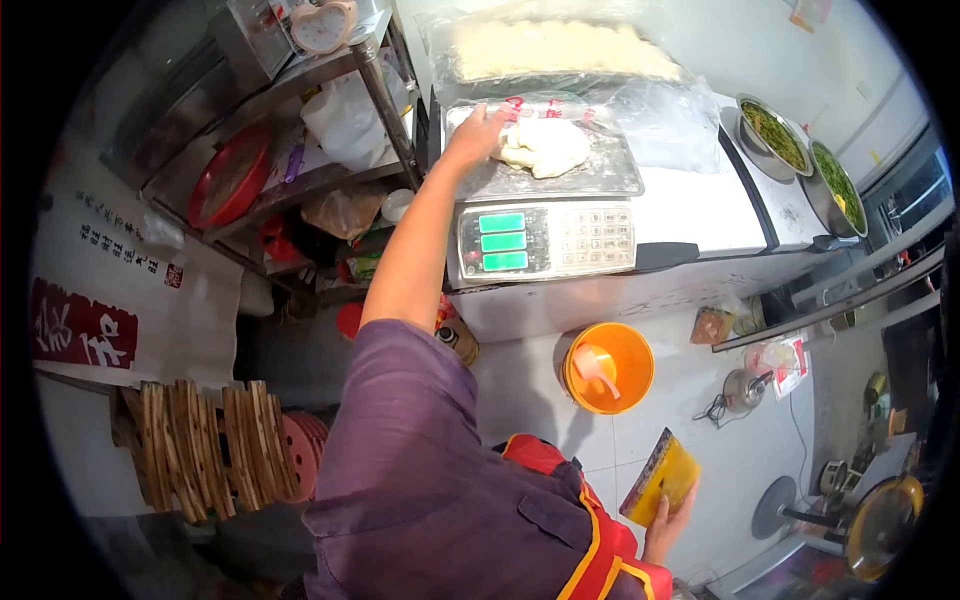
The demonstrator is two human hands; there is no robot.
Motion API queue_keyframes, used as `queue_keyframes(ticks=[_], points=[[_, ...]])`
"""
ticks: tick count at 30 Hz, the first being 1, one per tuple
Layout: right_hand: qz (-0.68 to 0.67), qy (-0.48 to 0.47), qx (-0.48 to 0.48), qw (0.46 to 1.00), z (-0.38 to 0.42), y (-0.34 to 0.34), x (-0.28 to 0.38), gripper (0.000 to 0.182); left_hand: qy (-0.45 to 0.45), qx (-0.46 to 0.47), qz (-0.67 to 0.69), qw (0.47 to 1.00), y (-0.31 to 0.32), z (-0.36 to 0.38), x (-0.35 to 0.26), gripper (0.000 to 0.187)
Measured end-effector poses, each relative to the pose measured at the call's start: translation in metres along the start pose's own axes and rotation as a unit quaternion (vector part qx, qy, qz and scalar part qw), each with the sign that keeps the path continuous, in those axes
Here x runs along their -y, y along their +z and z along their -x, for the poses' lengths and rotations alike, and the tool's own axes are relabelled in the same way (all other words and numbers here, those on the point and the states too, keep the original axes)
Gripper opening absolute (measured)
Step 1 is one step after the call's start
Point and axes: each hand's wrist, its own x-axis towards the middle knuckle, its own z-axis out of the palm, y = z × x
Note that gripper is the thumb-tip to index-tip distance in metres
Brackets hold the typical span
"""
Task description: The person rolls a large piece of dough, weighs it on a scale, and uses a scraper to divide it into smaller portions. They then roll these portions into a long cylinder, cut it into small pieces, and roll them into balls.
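My left hand (478,135) reaches out to an electronic scale (545,240) and rests on a lump of white dough (545,147) lying on the scale's metal pan (600,175). The fingers press on the dough's left side; I cannot tell whether they grip it. My right hand (668,528) hangs low by my side, closed on a yellow dough scraper (660,478). A purple sleeve and a red apron cover my body at the bottom of the view.
Behind the scale lies a plastic-covered tray of pale dough (560,50). Two metal bowls of greens (775,135) stand at the right. An orange bucket (608,367) and a kettle (745,390) sit on the floor. A metal shelf with a red basin (232,178) and stacked wooden racks (205,450) are at the left.
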Motion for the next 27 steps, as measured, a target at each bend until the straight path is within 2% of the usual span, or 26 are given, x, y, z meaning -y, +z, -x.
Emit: queue_keyframes(ticks=[6,12,15,18,21,24,27], points=[[0.017,-0.011,-0.002,1.000,0.002,-0.001,-0.005,0.065,0.042,0.005,-0.049,0.998,0.006,0.001,-0.022,0.110],[0.004,0.007,-0.009,1.000,0.012,-0.006,-0.013,0.066,0.075,0.039,-0.081,0.993,0.025,-0.008,-0.032,0.117],[-0.004,0.020,-0.016,1.000,0.018,-0.008,-0.013,0.066,0.097,0.050,-0.094,0.990,0.044,-0.021,-0.016,0.117],[0.004,0.029,-0.024,0.999,0.024,-0.010,-0.013,0.066,0.109,0.054,-0.152,0.981,0.049,-0.015,-0.023,0.115],[-0.007,0.044,-0.028,0.999,0.030,-0.012,-0.020,0.065,0.106,0.045,-0.189,0.975,0.050,-0.005,-0.033,0.110],[-0.028,0.046,-0.032,0.998,0.034,-0.013,-0.028,0.065,0.124,-0.003,-0.215,0.969,0.057,-0.010,-0.021,0.093],[-0.032,0.037,-0.039,0.998,0.036,-0.015,-0.030,0.065,0.015,-0.014,-0.196,0.980,0.048,-0.012,-0.017,0.069]])
